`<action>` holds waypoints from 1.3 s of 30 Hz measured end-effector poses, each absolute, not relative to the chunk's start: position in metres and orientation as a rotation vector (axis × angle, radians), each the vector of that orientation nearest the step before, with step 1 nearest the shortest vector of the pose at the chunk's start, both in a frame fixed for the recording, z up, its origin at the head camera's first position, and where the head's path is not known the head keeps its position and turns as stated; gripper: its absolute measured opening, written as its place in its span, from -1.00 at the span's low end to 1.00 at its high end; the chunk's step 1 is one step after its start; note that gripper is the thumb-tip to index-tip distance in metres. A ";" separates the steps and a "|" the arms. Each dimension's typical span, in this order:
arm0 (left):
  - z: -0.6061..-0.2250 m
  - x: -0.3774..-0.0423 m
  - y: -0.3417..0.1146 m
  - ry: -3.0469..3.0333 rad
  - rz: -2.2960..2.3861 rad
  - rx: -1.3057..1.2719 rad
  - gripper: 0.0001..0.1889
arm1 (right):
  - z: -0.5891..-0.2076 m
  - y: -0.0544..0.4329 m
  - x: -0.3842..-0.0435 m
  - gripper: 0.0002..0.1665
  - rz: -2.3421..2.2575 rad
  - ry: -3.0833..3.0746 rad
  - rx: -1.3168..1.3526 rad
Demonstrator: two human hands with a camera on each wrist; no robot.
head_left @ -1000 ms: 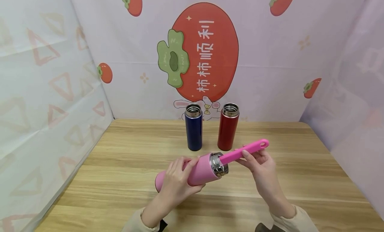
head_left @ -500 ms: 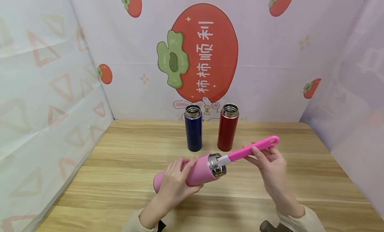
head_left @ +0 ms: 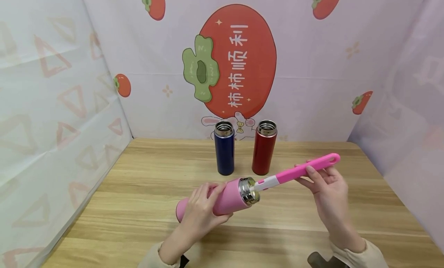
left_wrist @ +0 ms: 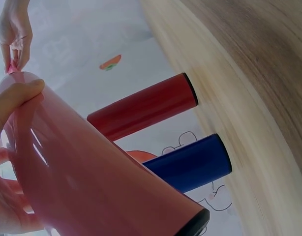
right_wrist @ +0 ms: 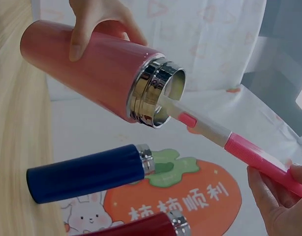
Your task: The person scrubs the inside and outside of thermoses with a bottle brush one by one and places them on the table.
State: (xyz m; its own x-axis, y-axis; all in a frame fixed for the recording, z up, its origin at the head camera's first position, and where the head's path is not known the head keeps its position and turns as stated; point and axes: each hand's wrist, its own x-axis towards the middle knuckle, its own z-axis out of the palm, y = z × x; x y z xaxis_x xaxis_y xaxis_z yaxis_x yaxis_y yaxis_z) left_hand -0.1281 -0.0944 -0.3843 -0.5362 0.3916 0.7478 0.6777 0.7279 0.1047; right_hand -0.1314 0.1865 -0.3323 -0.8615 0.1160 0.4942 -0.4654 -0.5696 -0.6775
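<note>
My left hand point(head_left: 201, 208) grips the body of a pink thermos bottle point(head_left: 233, 196), which is tilted with its steel mouth point(right_wrist: 153, 93) facing right and up. The lid is off. My right hand point(head_left: 327, 187) pinches the pink handle point(head_left: 308, 167) of a bottle brush between thumb and fingers. The brush's white shaft point(right_wrist: 202, 123) runs into the bottle's mouth, and its head is hidden inside. In the left wrist view the glossy pink bottle point(left_wrist: 87, 162) fills the front, with the right hand point(left_wrist: 17, 32) beyond its mouth.
Behind the hands, a blue thermos point(head_left: 225, 152) and a red thermos point(head_left: 263, 152) stand upright without lids on the wooden table point(head_left: 156, 164). A patterned cloth backdrop point(head_left: 305, 106) rises at the table's far edge, with cloth at both sides.
My right hand has moved right and slightly up, drawing the brush outward so more of its white shaft shows. The pink bottle has shifted slightly left in the left hand's grip.
</note>
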 end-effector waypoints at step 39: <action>-0.389 -0.127 -0.115 -2.193 -0.460 -0.810 -0.21 | -0.318 0.206 -0.124 -0.79 2.491 -1.175 0.411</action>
State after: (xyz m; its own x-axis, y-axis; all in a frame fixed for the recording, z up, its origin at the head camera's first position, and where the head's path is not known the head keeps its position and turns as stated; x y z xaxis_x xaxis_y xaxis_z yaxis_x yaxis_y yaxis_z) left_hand -0.1268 -0.1146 -0.3887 -0.5261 0.4070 0.7467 0.6728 0.7363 0.0727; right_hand -0.1239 0.2063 -0.3176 -0.8947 0.1917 0.4034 -0.4332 -0.5925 -0.6792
